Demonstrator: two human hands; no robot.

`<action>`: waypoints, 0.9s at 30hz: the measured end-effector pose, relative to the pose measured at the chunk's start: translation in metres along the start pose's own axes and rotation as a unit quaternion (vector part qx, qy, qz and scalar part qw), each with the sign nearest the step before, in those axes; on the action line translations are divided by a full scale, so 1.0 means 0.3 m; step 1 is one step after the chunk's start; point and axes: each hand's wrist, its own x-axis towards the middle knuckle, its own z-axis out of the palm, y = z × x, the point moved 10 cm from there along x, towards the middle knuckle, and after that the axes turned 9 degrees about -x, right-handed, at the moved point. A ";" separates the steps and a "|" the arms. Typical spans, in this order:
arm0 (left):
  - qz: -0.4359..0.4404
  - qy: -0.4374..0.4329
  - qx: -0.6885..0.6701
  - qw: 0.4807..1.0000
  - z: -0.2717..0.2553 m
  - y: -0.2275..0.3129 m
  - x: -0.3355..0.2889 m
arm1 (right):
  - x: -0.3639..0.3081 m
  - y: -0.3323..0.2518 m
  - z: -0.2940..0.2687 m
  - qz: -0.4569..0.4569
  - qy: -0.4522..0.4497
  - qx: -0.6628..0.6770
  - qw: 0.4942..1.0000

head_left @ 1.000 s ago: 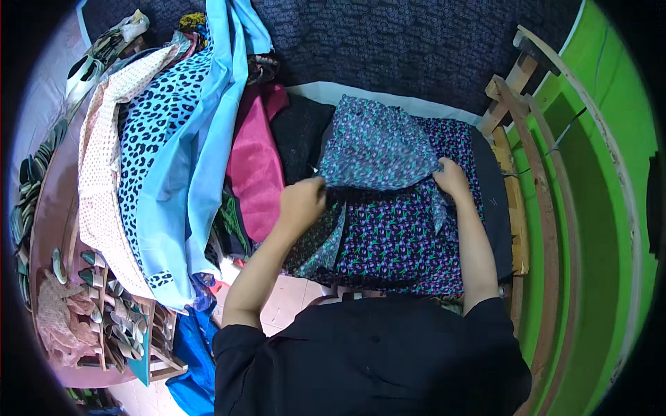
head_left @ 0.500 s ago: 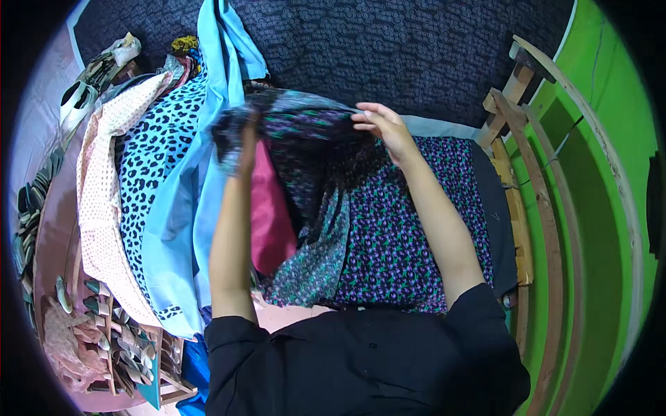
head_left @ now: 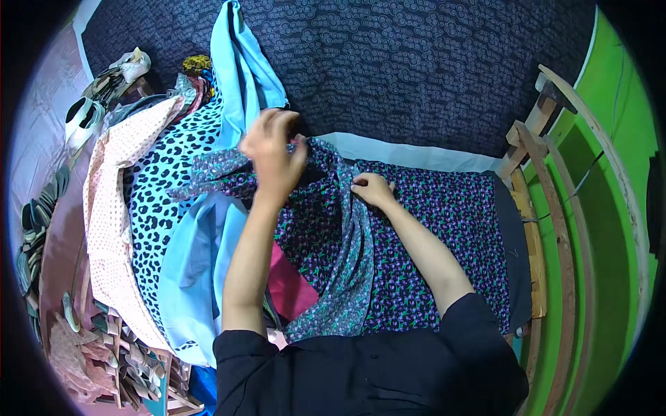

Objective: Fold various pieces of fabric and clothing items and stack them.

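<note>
Floral cloth (head_left: 438, 211) lies flat at right, unsmoothed at left; right hand (head_left: 374, 191) pinches its fold; left hand (head_left: 276, 163) half-curled, blurred, grip unclear.

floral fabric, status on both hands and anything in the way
Left hand raised, blurred, grip unclear. Right hand touching floral fabric. Fabric's left end across leopard-print cloth; pink cloth partly beneath.
</note>
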 end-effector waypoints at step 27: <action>-0.034 -0.357 -0.053 0.932 0.388 -0.407 0.134 | -0.051 -0.122 -0.328 -0.113 0.042 0.464 0.877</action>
